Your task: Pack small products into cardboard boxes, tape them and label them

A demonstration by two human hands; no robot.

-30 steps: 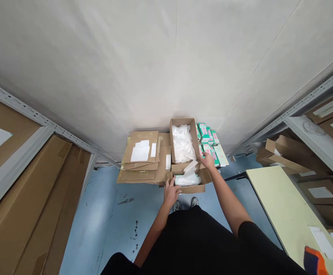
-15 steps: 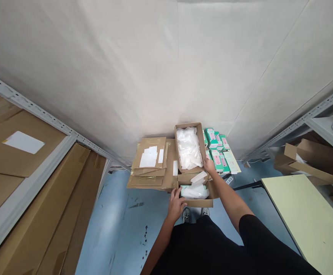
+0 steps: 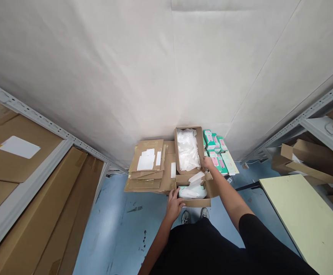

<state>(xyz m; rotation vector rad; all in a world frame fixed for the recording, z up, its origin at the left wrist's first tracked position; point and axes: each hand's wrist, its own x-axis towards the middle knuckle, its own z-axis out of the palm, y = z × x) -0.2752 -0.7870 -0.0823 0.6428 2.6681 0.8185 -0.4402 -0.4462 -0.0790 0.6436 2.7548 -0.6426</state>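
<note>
"What is seen behind everything?"

"A pale wall [image 3: 126,57], with a scuffed blue floor [image 3: 120,229] below. The space is flanked by a shelf rack [image 3: 30,198] on the left and another rack [image 3: 321,128] on the right. Near the latter, a pale table [image 3: 298,214] is placed."

"And against the wall?"

"Flattened cardboard [image 3: 146,184] is stacked at the left, topped with white paper [image 3: 146,159]. Beside it, a larger open box [image 3: 176,151] is filled with white plastic bags [image 3: 188,149]. Just in front, a smaller open box [image 3: 196,203] is seen, with white wrapping [image 3: 193,192] inside. Green cartons [image 3: 209,140] are grouped to the right of the larger box."

"What about the hands?"

"The smaller box is grasped at its near left corner by the left hand [image 3: 174,204]. The right hand [image 3: 207,162] is placed at the larger box's near right corner; its fingers are hidden, so whether anything is gripped cannot be told."
</note>
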